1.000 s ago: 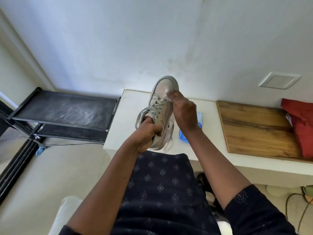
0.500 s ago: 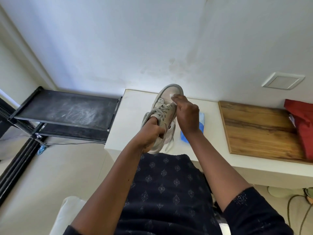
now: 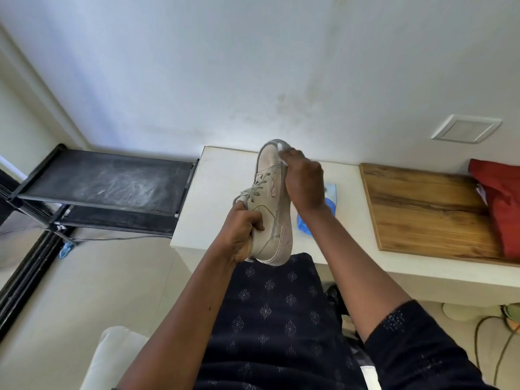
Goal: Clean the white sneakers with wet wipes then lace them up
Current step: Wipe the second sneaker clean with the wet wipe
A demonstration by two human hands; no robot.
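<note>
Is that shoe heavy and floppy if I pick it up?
Probably light: the left hand holds up the sneaker by its heel end. Likely stiff: its toe stands up without drooping, though the right hand touches it.

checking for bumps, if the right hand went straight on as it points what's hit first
Probably the wall, once the right hand and its wipe slide off the sneaker; depth unclear.
</note>
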